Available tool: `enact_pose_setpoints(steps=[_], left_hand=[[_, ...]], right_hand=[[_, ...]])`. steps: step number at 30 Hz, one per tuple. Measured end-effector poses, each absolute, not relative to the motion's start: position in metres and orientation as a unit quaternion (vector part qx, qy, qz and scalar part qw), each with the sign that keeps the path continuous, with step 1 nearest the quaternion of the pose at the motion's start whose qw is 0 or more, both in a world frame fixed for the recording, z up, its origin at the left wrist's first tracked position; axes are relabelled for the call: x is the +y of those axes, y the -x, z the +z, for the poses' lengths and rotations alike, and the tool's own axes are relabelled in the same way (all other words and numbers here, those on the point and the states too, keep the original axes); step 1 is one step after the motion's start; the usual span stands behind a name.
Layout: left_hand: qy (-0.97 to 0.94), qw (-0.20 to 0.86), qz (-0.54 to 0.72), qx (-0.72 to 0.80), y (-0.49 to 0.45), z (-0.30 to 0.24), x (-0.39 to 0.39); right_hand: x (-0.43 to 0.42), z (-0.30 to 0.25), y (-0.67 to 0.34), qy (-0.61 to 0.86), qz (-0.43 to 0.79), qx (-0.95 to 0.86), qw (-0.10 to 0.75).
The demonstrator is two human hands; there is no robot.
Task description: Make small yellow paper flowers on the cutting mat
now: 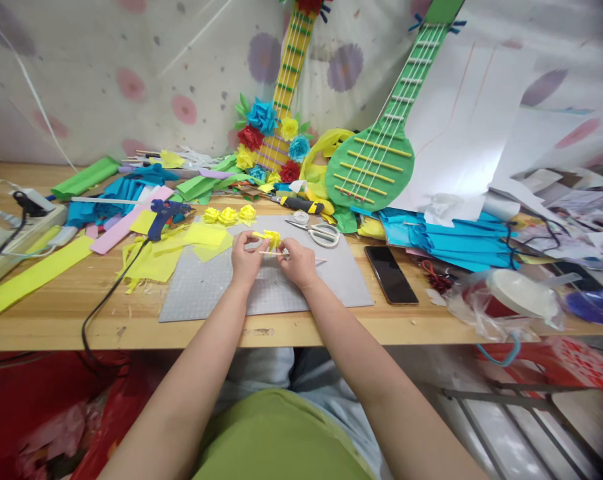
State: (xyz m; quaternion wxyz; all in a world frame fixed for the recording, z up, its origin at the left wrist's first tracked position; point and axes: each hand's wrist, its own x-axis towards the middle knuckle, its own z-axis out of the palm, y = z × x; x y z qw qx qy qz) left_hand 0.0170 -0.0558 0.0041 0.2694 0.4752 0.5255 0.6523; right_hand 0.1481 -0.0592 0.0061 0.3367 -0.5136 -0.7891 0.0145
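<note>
Between my two hands, above the grey cutting mat [201, 293], is a small yellow paper flower [271, 238]. My left hand [248, 257] pinches it from the left side. A thin pale stick [275, 254] runs across in front of the flower, and the fingers of my right hand [298, 261] are closed on it. Its far end sticks out past my right hand. Several finished-looking yellow paper flowers [228, 215] lie at the mat's back edge. White-handled scissors [323, 234] rest behind my right hand, next to a small white roll [301, 217].
Left of the mat lie yellow paper sheets [154, 260], a blue glue gun [159, 220] with its cord, and a power strip [26, 233]. A phone [391, 274] lies to the right. Behind stand a green paper lute [371, 167] and a flower-covered yellow one [286, 93]; blue paper [441, 240] is stacked nearby.
</note>
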Motion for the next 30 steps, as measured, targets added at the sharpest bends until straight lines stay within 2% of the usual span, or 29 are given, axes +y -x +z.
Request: enact_pose_setpoints(steps=[7, 15, 21, 26, 30], left_hand=[[-0.474, 0.268, 0.627, 0.557, -0.013, -0.001, -0.052], [-0.389, 0.430, 0.637, 0.507, -0.019, 0.006, -0.056], [-0.336, 0.488, 0.617, 0.518, -0.020, 0.013, -0.059], [-0.255, 0.563, 0.650, 0.441, -0.019, 0.019, -0.062], [-0.209, 0.609, 0.655, 0.395, -0.021, 0.019, -0.062]], right_hand=[[-0.059, 0.008, -0.149, 0.518, 0.025, -0.781, 0.348], [-0.057, 0.007, -0.149, 0.561, 0.022, -0.742, 0.367], [-0.057, 0.009, -0.150, 0.600, 0.017, -0.709, 0.369], [-0.063, 0.014, -0.145, 0.571, -0.013, -0.710, 0.412], [-0.067, 0.014, -0.137, 0.553, -0.030, -0.745, 0.373]])
